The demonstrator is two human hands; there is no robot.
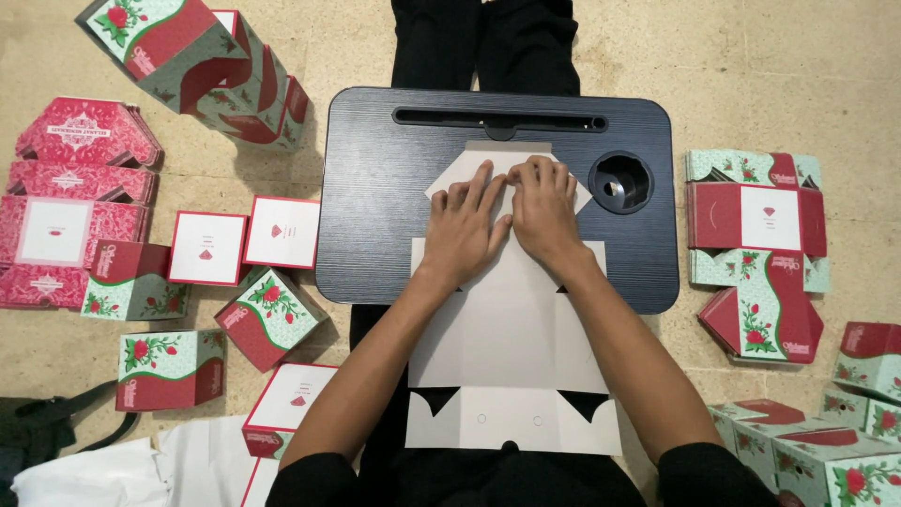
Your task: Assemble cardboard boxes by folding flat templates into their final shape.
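Floor (770, 56): beige, speckled, strewn with boxes on both sides.

Lap desk (375, 225): dark, wood-grained, rounded corners, a long slot along the far edge and a round cup hole (619, 181) at the right. Sits across the person's legs.

Cardboard sheet (507, 347): flat, unfolded box blank, plain grey-white side up. Long axis runs from the person's lap away toward the desk's far edge; the far end tapers to angled corners and lies on the desk, the near end hangs off toward the body. Near end shows two small round holes and dark triangular notches at the fold flaps.

Folded boxes: red-and-green rose-printed boxes (267, 314) to the left, some standing, some tipped; flat stack of the same (755, 221) to the right.

Left hand (465, 225): flat, fingers spread, pressing down on the far part of the sheet. Right hand (544, 211): likewise flat, fingertips beside the left's, possibly pinching a fold edge; hard to tell. Neither hand grasps anything.
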